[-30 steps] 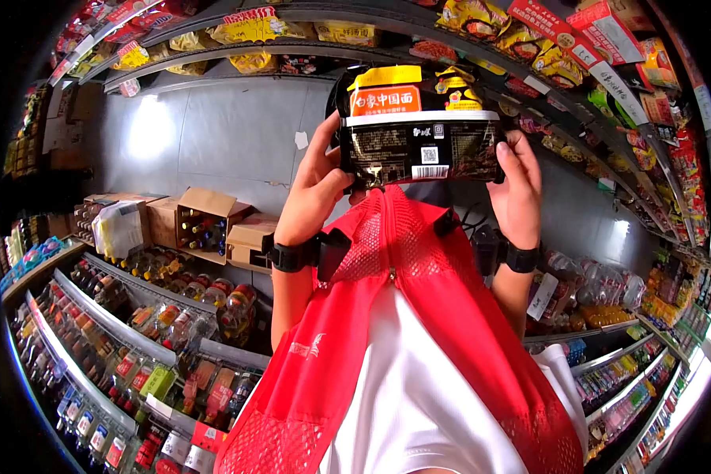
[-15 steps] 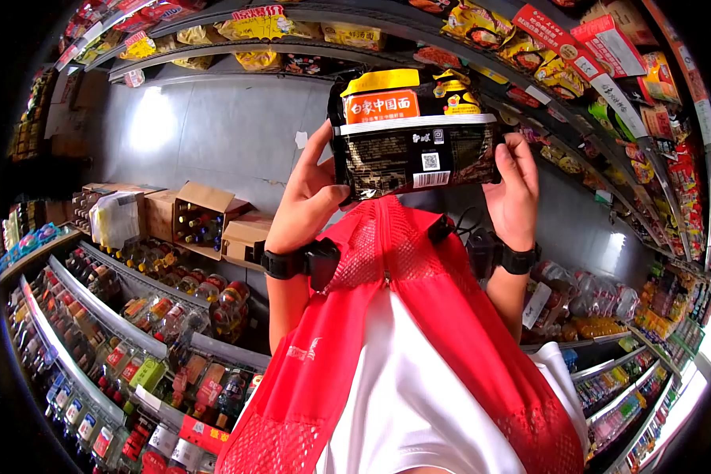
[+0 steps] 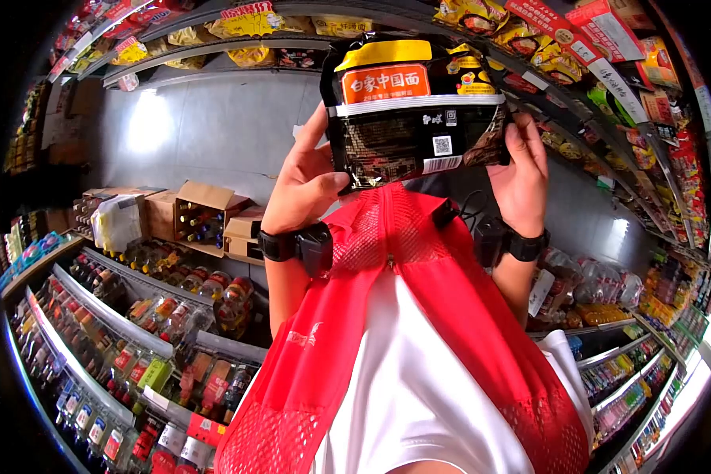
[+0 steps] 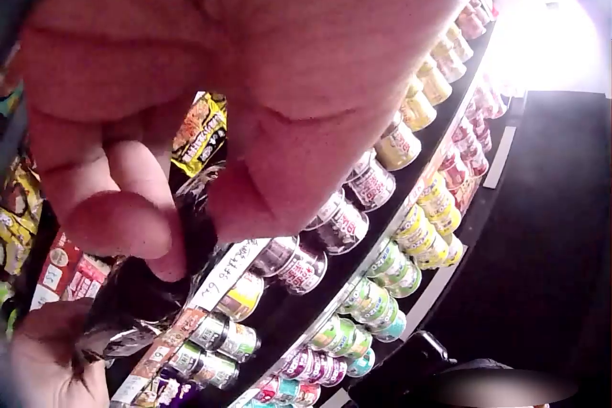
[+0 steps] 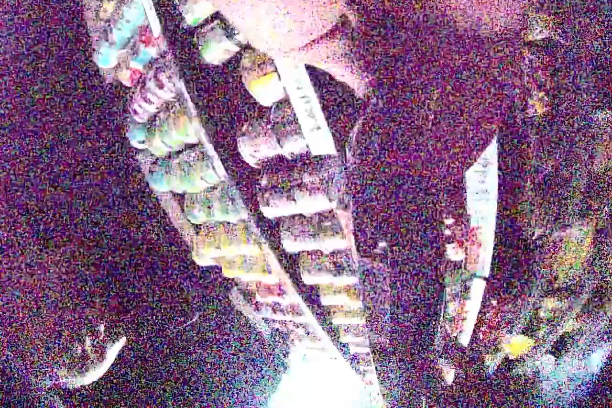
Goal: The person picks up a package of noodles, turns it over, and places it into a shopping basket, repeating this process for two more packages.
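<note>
— Noodles first: from the head view, what is in hand?

— Both hands hold a black instant-noodle pack (image 3: pixel 413 110) up in front of the face, above the red mesh vest (image 3: pixel 419 316). The left hand (image 3: pixel 304 186) grips its left end, thumb curled onto the face with the barcode; the right hand (image 3: pixel 527 170) clasps the right end, fingers wrapped behind. I judge this the inspecting step — reading the label.

— Which way does it lie?

— Its long axis runs left to right, slightly tilted, orange banner uppermost, printed side towards the camera. A next move would call for keeping both ends supported, or one firm grip before the other hand lets go.

— And the left wrist view?

— The left hand (image 4: pixel 220 92) fills it, fingers curled; the fingertips (image 4: pixel 124 221) press on the pack's dark wrapper (image 4: pixel 143 293). Shelves of cans (image 4: pixel 382 236) run behind.

— The right wrist view?

— Very noisy. A pale shape at the top is probably the right hand, with a dark mass beside it — I cannot tell the fingers' state from this view. Rows of cans (image 5: pixel 287 198) show faintly.
</note>
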A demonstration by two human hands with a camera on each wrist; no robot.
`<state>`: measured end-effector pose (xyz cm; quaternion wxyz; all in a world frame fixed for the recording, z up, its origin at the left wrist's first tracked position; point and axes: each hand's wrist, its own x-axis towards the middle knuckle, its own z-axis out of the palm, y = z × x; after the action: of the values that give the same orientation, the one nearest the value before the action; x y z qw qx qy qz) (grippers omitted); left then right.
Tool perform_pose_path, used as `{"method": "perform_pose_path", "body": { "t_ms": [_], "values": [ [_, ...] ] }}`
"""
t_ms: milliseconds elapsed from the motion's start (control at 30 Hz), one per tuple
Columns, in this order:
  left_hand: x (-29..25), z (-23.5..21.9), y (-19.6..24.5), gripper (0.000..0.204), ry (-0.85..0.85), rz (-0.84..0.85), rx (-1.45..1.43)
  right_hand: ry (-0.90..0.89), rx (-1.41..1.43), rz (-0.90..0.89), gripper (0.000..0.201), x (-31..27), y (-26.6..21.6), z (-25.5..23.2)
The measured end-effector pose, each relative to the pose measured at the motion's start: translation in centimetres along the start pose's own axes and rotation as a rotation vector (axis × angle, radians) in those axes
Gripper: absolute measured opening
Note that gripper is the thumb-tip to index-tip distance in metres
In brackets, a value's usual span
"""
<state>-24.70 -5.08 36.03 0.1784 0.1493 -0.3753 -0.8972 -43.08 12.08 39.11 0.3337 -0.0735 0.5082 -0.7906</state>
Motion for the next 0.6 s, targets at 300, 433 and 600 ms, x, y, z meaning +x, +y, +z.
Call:
{"method": "perform_pose_path", "body": {
  "t_ms": [300,433,600],
  "values": [
    [1.1,0.4,0.1,0.072,-0.006,-0.094,-0.14,-0.029,0.035,-0.026,0.012,0.1,-0.4,0.1],
    [1.3,1.2,0.1,0.067,0.078,-0.105,-0.06,0.006,0.037,-0.025,0.012,-0.1,-0.1,-0.1],
    [1.6,1.1,0.2,0.06,0.102,-0.138,0.056,0.054,-0.016,-0.008,0.013,-0.1,0.2,-0.6]
  ]
}}
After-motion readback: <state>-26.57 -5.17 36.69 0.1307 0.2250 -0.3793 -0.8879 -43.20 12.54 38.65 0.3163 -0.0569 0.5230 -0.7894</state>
